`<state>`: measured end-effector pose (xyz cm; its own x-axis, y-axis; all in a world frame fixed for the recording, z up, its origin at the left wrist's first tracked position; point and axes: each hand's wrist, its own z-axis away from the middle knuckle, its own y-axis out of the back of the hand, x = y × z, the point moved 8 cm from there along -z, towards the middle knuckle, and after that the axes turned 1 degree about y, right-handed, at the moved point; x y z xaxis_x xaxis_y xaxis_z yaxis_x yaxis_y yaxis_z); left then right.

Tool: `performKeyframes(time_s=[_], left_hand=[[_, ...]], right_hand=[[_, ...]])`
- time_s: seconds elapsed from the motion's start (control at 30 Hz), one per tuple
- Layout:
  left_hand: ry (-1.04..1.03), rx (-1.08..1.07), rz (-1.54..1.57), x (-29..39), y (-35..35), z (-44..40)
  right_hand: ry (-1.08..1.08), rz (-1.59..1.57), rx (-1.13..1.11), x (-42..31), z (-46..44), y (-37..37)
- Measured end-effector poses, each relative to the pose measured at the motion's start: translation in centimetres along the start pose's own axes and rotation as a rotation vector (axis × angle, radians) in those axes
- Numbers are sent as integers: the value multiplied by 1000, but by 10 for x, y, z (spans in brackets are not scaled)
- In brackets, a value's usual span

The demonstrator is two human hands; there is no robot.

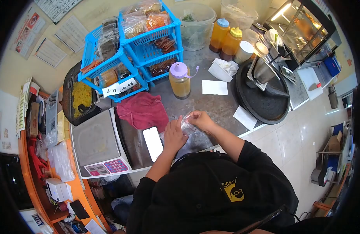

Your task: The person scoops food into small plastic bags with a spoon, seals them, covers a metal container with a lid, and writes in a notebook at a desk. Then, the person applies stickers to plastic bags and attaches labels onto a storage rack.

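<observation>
A small clear plastic bag (186, 125) is between my two hands, just above the front part of the dark counter. My left hand (175, 134) has its fingers closed on the near left side of the bag. With its fingers pinched together, my right hand (201, 120) grips the bag's upper right edge. What the bag contains, if anything, I cannot make out. A phone with a white screen (152, 143) lies beside my left wrist. Behind it is a crumpled dark red cloth (143, 111). A squeeze bottle with a purple lid (180, 82) stands beyond my hands.
Blue stacked baskets (150, 39) with filled packets stand at the back left. A weighing scale (98, 140) sits at the left, near a tray of yellow food (81, 97). At right are a round black stone slab (266, 105), sauce bottles (230, 43) and white papers (215, 87).
</observation>
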<state>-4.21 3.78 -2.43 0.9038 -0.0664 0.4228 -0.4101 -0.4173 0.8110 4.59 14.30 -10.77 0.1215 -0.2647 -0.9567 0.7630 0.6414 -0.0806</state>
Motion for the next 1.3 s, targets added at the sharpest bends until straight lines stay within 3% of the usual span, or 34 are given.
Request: performKeyframes(time_s=[0.13,0.33,0.53,0.57,0.63,0.83,0.93,1.03,1.07,1.13,1.27,1.3], left_hand=[[-22,52,19,1,9,-5],[77,-81,-99,-37,28,-16],[72,-156,-357,-49,68,-34],[73,-147,-399,-46,72,-36],[117,-90,-296,-46,70,-28],[173,-47,53,-34,52,5],[239,-91,238,-31,44,16],[334,-158,428,-27,40,17],[378,-171,458,-23,43,18],[500,-158,810,-31,25,27],[612,-276,1210,-19,17,31],[614,-383,1160,-23,10,37]], right_hand=[[49,69,119,-20,0,5],[97,-27,265,-35,-4,37],[-73,189,132,-6,-6,34],[65,218,135,-15,-6,33],[337,274,143,-30,2,31],[3,725,242,-6,15,68],[32,874,339,-19,24,69],[-11,770,287,-39,32,57],[13,499,146,-37,30,46],[50,-42,-140,-47,33,20],[-39,-26,-383,-76,59,-14],[-65,-2,-373,-72,62,-13]])
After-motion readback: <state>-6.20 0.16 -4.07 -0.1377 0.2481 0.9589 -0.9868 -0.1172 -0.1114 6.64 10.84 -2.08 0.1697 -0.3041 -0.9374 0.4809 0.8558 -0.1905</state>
